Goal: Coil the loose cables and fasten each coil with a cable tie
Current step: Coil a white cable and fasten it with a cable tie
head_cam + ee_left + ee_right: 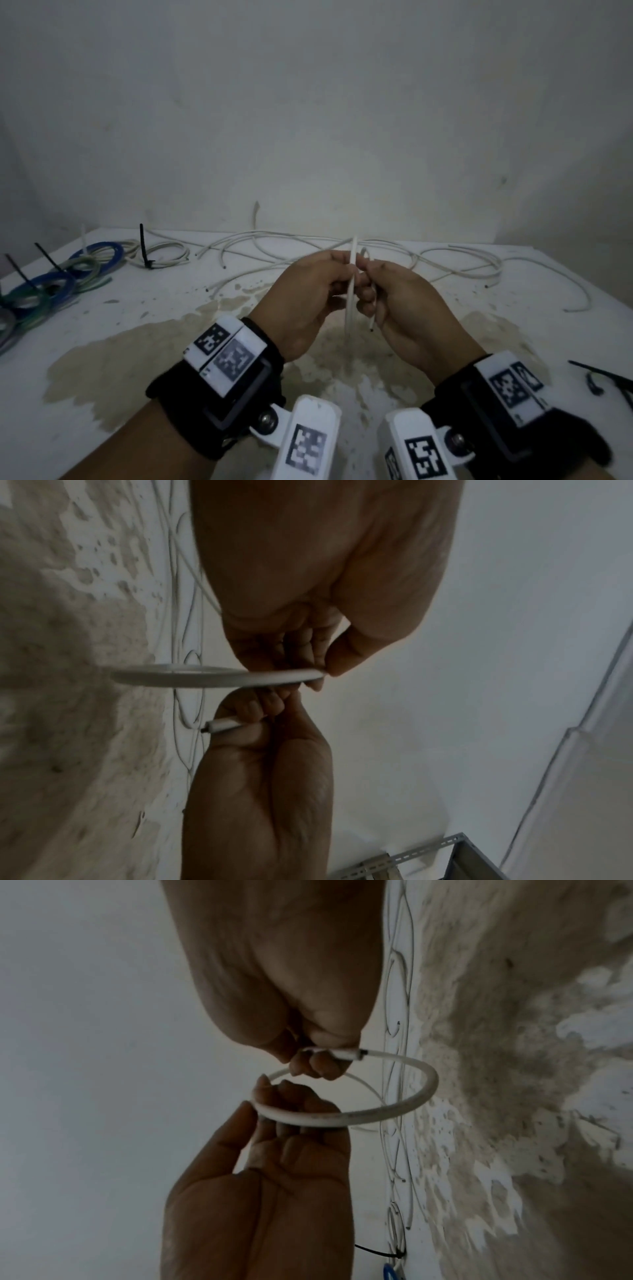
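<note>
Above the middle of the table both hands meet on one white cable [350, 294] bent into a small loop. My left hand [339, 284] pinches the loop between thumb and fingers; in the left wrist view the left hand [320, 670] grips the loop [212, 676] edge-on. My right hand [370, 291] grips the cable's cut end [371, 325], which sticks out below its fingers. In the right wrist view the right hand [318, 1064] holds that end [346, 1053], and the loop [404, 1104] curves round to the left hand [274, 1099].
Loose white cables [455, 263] sprawl across the back of the stained table [137, 342]. At the left lie blue and green coils [54, 287] and a white coil [164, 255], each with a black tie. Loose black cable ties [603, 375] lie at the right edge. A wall stands behind.
</note>
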Motion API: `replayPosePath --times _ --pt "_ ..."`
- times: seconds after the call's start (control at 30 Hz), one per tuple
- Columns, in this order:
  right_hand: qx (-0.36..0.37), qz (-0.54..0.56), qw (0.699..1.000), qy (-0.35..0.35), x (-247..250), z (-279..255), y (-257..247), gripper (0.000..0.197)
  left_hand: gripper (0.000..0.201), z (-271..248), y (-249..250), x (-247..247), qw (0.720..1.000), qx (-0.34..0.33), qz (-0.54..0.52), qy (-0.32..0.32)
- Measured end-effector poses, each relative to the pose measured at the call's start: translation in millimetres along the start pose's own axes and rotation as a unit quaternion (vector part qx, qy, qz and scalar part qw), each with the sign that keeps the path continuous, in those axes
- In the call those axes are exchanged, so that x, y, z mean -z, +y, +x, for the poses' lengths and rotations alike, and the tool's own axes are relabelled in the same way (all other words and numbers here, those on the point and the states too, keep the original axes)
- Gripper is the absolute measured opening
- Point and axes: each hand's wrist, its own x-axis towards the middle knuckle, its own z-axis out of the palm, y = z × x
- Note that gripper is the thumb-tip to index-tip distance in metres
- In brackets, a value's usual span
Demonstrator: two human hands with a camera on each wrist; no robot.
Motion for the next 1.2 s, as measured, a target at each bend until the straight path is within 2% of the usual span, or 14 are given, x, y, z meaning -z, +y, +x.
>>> replayPosePath --times 0.07,0.13,0.33,0.4,0.47,0.83,1.07,1.2 --pt "0.020 -0.057 0.998 -0.003 -2 -3 1 0.026 0.019 -5 5 0 0.998 -0.009 0.061 -0.013" --pt "0.039 -0.110 0.993 -0.004 -5 -5 4 0.028 0.014 -6 11 2 0.997 -0.021 0.079 -0.013" --pt "0.042 -0.052 0.995 -0.072 -11 -12 10 0.027 0.007 3 24 8 0.990 -0.050 0.133 0.023" --pt "0.031 -0.061 0.994 -0.080 -10 -14 11 0.028 0.003 7 28 12 0.985 -0.058 0.158 0.035" --pt "0.026 -0.067 0.994 -0.081 -10 -15 12 0.028 0.007 10 29 14 0.981 -0.059 0.179 0.045" --pt "0.023 0.020 0.994 -0.100 -8 -27 16 0.030 0.010 25 27 14 0.983 -0.072 0.142 0.097" --pt "0.045 -0.041 0.993 -0.105 -3 -29 14 0.031 0.008 34 23 17 0.978 -0.089 0.142 0.121" --pt "0.026 -0.091 0.989 -0.116 -3 -31 12 0.032 0.008 36 24 18 0.982 -0.091 0.123 0.114"
